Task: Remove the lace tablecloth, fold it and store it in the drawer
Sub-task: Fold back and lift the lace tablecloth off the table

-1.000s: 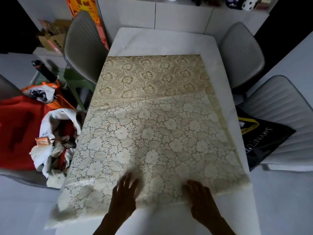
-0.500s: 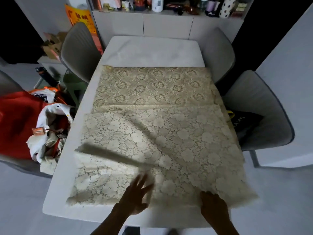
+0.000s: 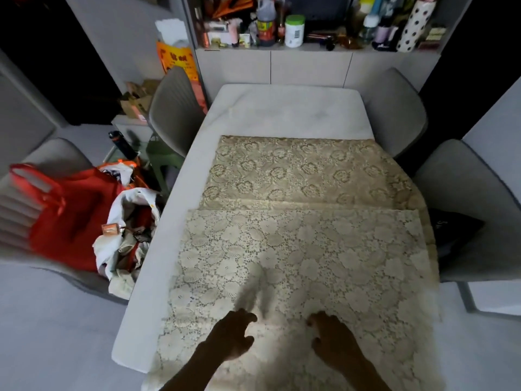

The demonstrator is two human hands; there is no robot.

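Observation:
A cream lace tablecloth [image 3: 304, 249] lies flat on the white table [image 3: 287, 108], its pale upper layer folded over a more golden layer [image 3: 298, 170] that shows at the far side. Its near edge hangs over the table's front. My left hand [image 3: 234, 337] rests palm down on the lace near the front edge, fingers slightly curled and apart. My right hand [image 3: 332, 340] lies beside it on the cloth, fingers spread, gripping nothing. No drawer shows clearly; cabinet fronts [image 3: 307, 66] stand behind the table.
Grey chairs stand at the left [image 3: 174, 108] and right [image 3: 394, 108] [image 3: 473, 210]. A red bag [image 3: 67, 215] and a white bag of clutter [image 3: 127, 238] sit at the left. A black bag [image 3: 451, 232] lies on the right chair. Bottles crowd the counter [image 3: 293, 26].
The raised diagonal fold at the left has been laid flat, and the cloth now lies smooth. Both hands have come closer together near the front edge. The view has pulled back.

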